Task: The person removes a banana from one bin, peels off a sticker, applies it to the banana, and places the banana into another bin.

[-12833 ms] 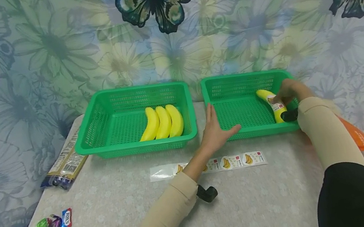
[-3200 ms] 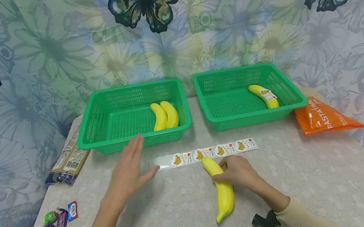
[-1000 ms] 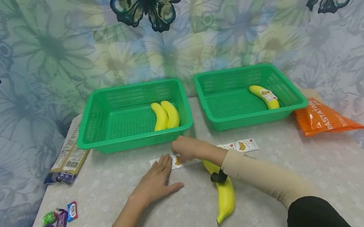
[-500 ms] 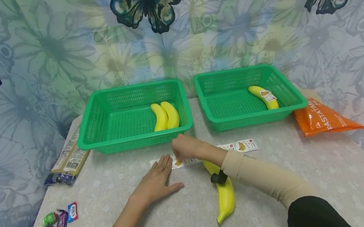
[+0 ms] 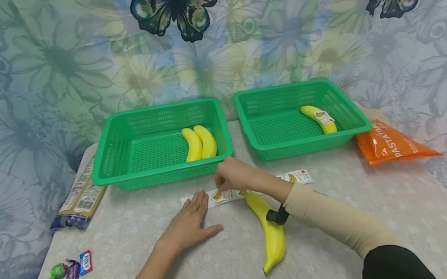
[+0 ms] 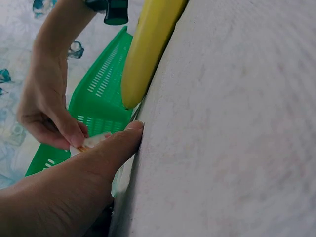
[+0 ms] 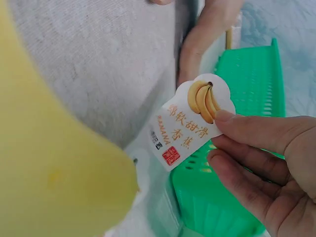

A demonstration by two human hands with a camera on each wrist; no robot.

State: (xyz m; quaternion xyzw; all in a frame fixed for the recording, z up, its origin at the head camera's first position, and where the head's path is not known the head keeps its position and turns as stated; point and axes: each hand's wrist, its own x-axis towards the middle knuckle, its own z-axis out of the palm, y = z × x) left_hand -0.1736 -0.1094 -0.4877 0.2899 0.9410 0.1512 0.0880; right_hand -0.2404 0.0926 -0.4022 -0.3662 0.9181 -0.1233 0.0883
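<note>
My left hand (image 5: 194,214) lies flat on the table, its straight fingers pressing the left end of a sticker strip (image 5: 297,177). Just right of it, my right hand (image 5: 220,187) pinches one banana sticker (image 7: 190,121) between thumb and fingers, lifted off the strip. A bare yellow banana (image 5: 268,231) lies on the table under my right forearm. The left green basket (image 5: 117,148) holds two bananas (image 5: 199,142). In the right green basket (image 5: 265,122) lies one banana (image 5: 318,118) with a sticker on it.
An orange packet (image 5: 386,148) lies right of the right basket. A printed packet (image 5: 79,200) sits at the table's left edge, with several wrapped sweets (image 5: 65,277) in front of it. A butterfly-print cloth hangs behind the table.
My right hand has pulled the pinched sticker up and slightly away from the strip. The left hand keeps pressing the strip's end. The banana on the table has not moved.
</note>
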